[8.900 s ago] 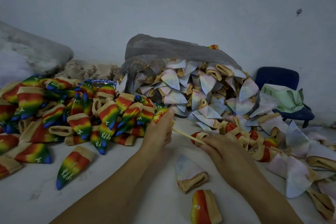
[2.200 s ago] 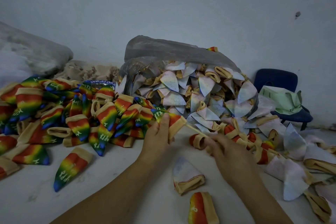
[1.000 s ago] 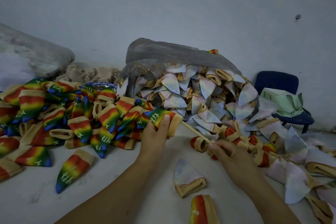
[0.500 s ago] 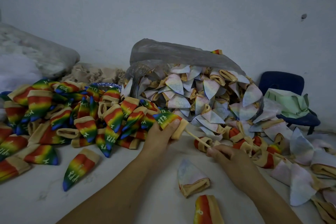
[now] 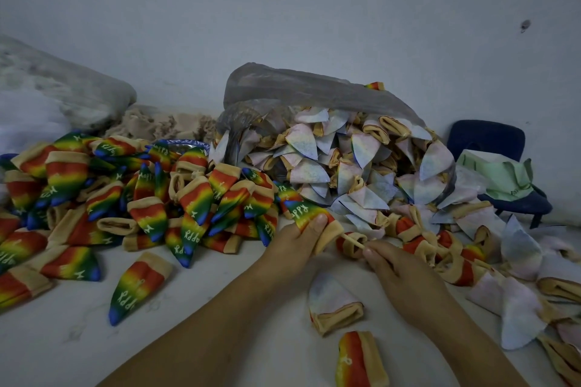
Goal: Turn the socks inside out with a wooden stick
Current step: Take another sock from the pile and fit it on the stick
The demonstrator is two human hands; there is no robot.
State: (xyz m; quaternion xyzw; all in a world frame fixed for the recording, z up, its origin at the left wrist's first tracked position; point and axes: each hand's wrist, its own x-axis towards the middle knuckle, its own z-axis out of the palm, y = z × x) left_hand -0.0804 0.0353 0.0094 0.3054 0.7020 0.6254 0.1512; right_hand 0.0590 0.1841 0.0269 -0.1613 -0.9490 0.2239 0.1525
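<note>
Item 1, held rainbow sock [image 5: 306,214]: printed side out with white lettering showing, near frame centre. Toe points to 10 o'clock, tan cuff to 4 o'clock.
Item 2, left hand [image 5: 292,250]: grips the held rainbow sock, thumb pressed on top just above the cuff. The other fingers are hidden beneath.
Item 3, wooden stick [image 5: 352,241]: thin and pale, emerging from the cuff toward 4 o'clock. How far it reaches inside cannot be told.
Item 4, right hand [image 5: 405,280]: at 4 o'clock of the left hand, thumb and fingertips pinching the stick's outer end.
Item 5, rainbow sock pile [image 5: 157,198]: heaped on the white table [image 5: 63,349], from 9 to 10 o'clock of the hands.
Item 6, lone rainbow sock [image 5: 138,292]: at 8 o'clock, apart from the pile, blue toe toward the viewer.
Item 7, plastic bag [image 5: 298,88]: grey, translucent, on its side at 12 o'clock. Pale socks [image 5: 345,166] spill from it toward 3 o'clock.
Item 8, rolled red-and-tan socks [image 5: 408,229]: just beyond the right hand, at 2 o'clock of it.
Item 9, single pale sock [image 5: 333,305]: at 6 o'clock, between the forearms, tan cuff toward the viewer.
Item 10, short rainbow sock [image 5: 358,358]: just below item 9, near the bottom edge.
Item 11, blue chair [image 5: 490,141]: at 2 o'clock by the wall, green cloth [image 5: 500,176] on its seat.
Item 12, grey sack [image 5: 63,94]: at 10 o'clock, with a beige heap [image 5: 163,126] beside it.
</note>
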